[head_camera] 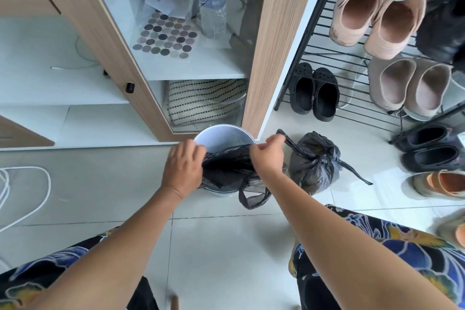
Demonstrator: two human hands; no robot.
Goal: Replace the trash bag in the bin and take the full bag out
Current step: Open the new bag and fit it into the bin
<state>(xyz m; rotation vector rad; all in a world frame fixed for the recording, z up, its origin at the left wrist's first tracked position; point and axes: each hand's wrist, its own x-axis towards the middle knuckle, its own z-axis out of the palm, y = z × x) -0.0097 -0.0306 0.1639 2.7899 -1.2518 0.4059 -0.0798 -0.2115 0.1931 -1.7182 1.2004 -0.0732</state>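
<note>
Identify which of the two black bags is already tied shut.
The full bag on the floor right of the bin; it is knotted, while the new bag is held open by both hands.

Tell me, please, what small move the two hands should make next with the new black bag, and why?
Probably stretch the new black bag wider and fold its edge over the bin rim. The left hand and right hand hold its mouth over the bin, but the far rim is bare. The tied full bag waits on the floor beside it.
</note>
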